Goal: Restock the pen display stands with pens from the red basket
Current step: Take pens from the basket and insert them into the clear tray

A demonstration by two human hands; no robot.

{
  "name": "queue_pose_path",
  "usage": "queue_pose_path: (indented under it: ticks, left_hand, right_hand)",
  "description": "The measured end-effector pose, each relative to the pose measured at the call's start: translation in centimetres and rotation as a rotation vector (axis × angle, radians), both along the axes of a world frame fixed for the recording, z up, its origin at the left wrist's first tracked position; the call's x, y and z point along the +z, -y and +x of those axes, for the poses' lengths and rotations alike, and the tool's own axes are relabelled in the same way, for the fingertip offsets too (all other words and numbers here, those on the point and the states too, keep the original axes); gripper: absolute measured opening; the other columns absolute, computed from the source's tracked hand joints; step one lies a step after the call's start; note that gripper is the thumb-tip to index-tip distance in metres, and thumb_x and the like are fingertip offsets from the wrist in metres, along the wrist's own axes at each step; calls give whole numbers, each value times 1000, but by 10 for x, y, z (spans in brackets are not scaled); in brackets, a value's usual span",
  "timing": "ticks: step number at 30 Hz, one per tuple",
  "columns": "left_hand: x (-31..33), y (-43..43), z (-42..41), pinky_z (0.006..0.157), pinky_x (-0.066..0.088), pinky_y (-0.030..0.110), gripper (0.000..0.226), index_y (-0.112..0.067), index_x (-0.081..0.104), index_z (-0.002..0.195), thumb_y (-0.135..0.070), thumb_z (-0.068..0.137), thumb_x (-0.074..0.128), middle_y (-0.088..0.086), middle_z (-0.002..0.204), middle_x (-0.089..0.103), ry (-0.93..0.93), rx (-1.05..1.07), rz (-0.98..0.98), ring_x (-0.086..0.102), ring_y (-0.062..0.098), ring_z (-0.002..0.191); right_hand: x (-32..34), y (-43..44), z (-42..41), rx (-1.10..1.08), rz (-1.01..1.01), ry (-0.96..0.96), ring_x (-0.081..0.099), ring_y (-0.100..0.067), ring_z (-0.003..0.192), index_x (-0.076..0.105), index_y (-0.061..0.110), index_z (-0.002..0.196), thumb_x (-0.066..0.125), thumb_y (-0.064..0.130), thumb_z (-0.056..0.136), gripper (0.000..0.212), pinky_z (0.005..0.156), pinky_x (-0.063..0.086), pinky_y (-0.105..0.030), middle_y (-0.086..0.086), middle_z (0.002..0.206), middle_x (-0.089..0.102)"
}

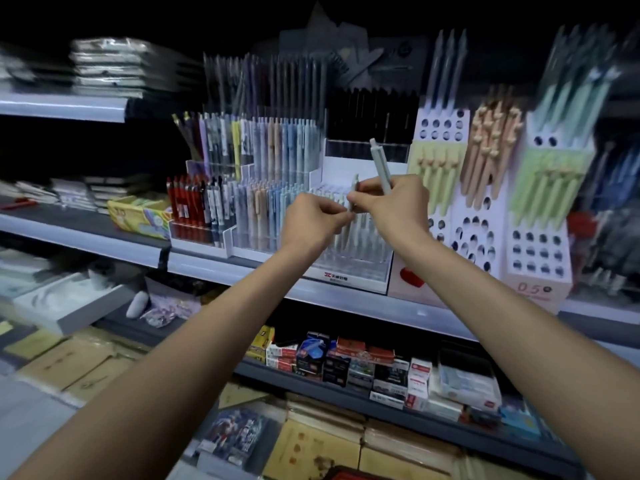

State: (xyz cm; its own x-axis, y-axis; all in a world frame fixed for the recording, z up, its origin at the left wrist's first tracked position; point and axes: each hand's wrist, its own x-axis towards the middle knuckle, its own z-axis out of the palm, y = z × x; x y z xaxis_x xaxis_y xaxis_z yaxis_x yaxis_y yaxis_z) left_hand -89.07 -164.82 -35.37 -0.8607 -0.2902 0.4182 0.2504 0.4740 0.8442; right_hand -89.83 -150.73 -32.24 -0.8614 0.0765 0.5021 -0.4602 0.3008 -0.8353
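Both hands are raised in front of a clear tiered pen display stand (349, 258) on the middle shelf. My right hand (394, 206) grips a pale grey-white pen (379, 164) that sticks up above the fist. Between the fingertips of my left hand (311, 220) and my right hand is a second pale pen (354, 194), pinched upright over the stand's rows of white pens. A sliver of the red basket (349, 474) shows at the bottom edge.
Left of the clear stand are stands of pastel pens (270, 209) and red pens (183, 206). Cardboard stands with green and peach pens (485, 161) rise on the right. Small boxes (346, 362) line the lower shelf.
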Motion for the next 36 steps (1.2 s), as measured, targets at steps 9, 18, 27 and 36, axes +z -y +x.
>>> queue_pose_path:
  ticks: [9, 18, 27, 36]
  left_hand:
    - [-15, -4, -36, 74, 62, 43, 28, -31, 71, 60, -35, 85, 83, -9, 64, 73, 56, 125, -55, 72, 14, 68]
    - [-39, -17, -41, 66, 57, 37, 24, -24, 79, 74, -44, 87, 79, -1, 70, 74, 130, 221, -81, 70, 22, 72]
    - [-51, -29, -41, 56, 41, 29, 25, -26, 80, 77, -45, 91, 74, -2, 68, 72, 132, 320, -75, 69, 23, 70]
    - [-52, -29, -39, 50, 30, 26, 32, -19, 70, 68, -40, 93, 72, -3, 55, 57, 165, 345, -147, 58, 23, 61]
  right_hand:
    - [-15, 11, -41, -65, 33, 45, 76, -13, 69, 74, 26, 73, 90, 19, 77, 18, 73, 65, -39, 5, 70, 76]
    - [-30, 15, -55, -118, 47, 163, 75, -16, 69, 78, 14, 81, 92, 18, 75, 16, 73, 64, -37, 1, 76, 76]
    - [-32, 16, -55, -146, 116, 169, 73, -15, 69, 69, 19, 73, 88, 19, 81, 21, 59, 55, -24, 0, 75, 74]
    - [-37, 22, -54, -164, 143, 155, 73, -21, 72, 62, 27, 65, 86, 19, 82, 31, 72, 63, -42, 4, 73, 71]
